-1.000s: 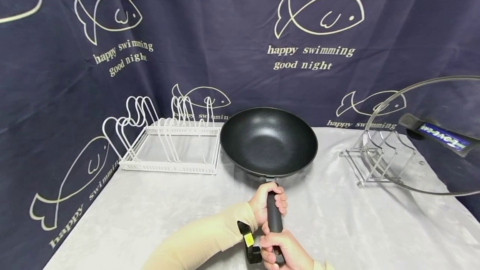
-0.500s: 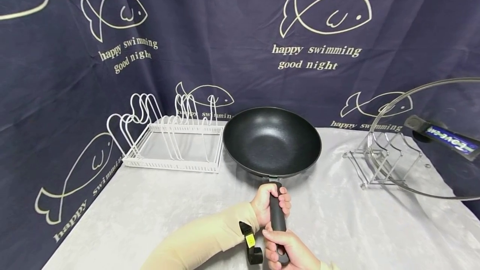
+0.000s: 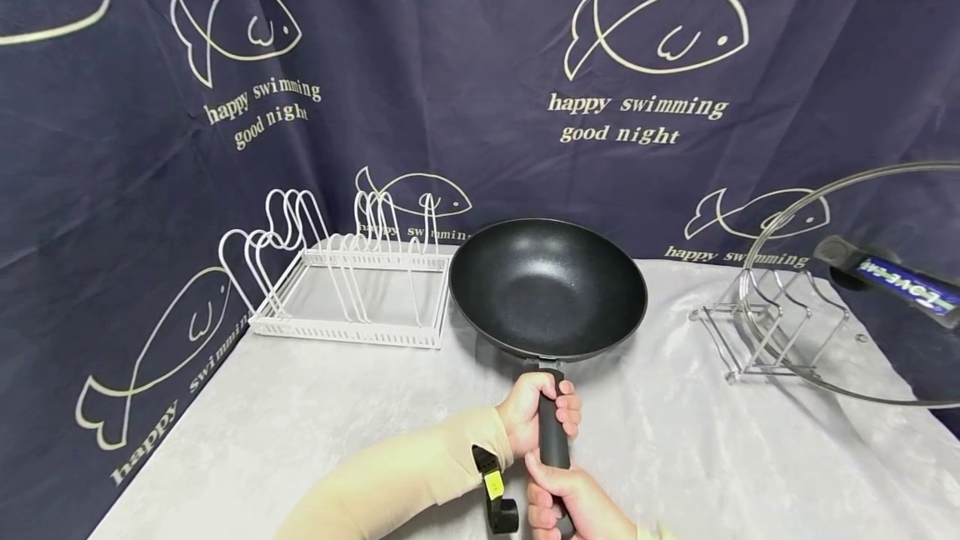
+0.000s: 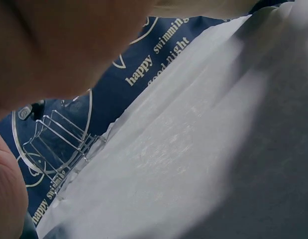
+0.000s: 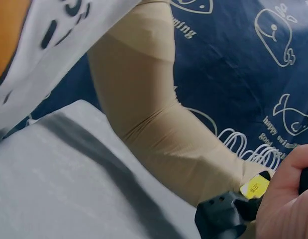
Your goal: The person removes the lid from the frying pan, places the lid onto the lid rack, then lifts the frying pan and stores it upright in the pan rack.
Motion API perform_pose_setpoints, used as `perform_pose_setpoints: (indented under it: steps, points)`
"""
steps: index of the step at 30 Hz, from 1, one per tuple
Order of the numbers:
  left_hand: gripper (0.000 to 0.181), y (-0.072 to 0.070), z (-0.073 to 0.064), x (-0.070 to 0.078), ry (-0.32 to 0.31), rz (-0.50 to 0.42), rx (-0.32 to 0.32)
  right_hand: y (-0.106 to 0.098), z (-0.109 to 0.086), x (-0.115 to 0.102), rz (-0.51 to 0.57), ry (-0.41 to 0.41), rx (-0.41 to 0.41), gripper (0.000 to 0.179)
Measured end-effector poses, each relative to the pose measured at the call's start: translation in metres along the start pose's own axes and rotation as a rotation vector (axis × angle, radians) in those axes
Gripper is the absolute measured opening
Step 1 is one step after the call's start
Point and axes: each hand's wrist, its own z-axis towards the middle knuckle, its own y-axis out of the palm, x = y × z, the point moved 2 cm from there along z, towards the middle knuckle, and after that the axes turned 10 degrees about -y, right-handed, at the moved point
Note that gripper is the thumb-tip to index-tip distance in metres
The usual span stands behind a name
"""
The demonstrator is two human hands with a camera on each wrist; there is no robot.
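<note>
A black wok point(image 3: 547, 290) faces the head camera with its inside showing, above the table's back middle. Its black handle point(image 3: 553, 440) points toward the person. My left hand point(image 3: 534, 413) grips this handle close to the pan, thumb laid along the top. Lower down, my right hand point(image 3: 573, 500) is wrapped round the handle's end. The right wrist view catches the right hand point(image 5: 290, 199) at its lower right corner, with a bit of black handle in it. In the left wrist view, blurred parts of the left hand point(image 4: 59, 50) fill the upper left.
Left of the wok stands a white wire rack point(image 3: 345, 330) with several upright loops. At right, a chrome wire rack point(image 3: 780, 315) holds a large glass lid point(image 3: 892, 365) with a black knob bar and blue label. Behind hangs a navy curtain point(image 3: 480, 107) with fish drawings.
Both hands keep their grip on the wok handle. The whole scene has shifted slightly right in the head view, racks and wok together.
</note>
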Motion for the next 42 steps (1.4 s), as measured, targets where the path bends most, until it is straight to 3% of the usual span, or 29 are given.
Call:
perform_pose_setpoints:
  steps: [6,12,16,22,27,37,42]
  points:
    - [0.022,-0.001,-0.002,-0.002,-0.009,0.013,0.006,-0.001,-0.001,0.004,-0.057,-0.009,0.007,0.042]
    - [0.020,-0.001,-0.004,-0.005,-0.040,0.003,0.063,-0.003,-0.002,0.009,0.003,-0.078,0.000,0.027]
    - [0.020,0.000,-0.003,-0.007,-0.054,0.025,0.062,-0.005,-0.002,0.011,0.040,-0.136,-0.022,0.020]
    - [0.017,0.001,-0.005,-0.010,-0.061,0.021,0.062,-0.009,-0.007,0.014,-0.028,-0.130,0.005,0.023]
    - [0.019,0.004,-0.007,-0.014,-0.060,0.060,0.039,-0.013,-0.012,0.016,-0.114,-0.168,-0.004,0.023]
    - [0.024,0.011,-0.010,-0.010,-0.035,0.106,-0.050,-0.016,-0.012,0.016,-0.008,-0.249,-0.146,0.020]
    - [0.023,0.012,-0.010,-0.010,-0.024,0.114,-0.062,-0.018,-0.013,0.017,-0.022,-0.246,-0.148,0.020]
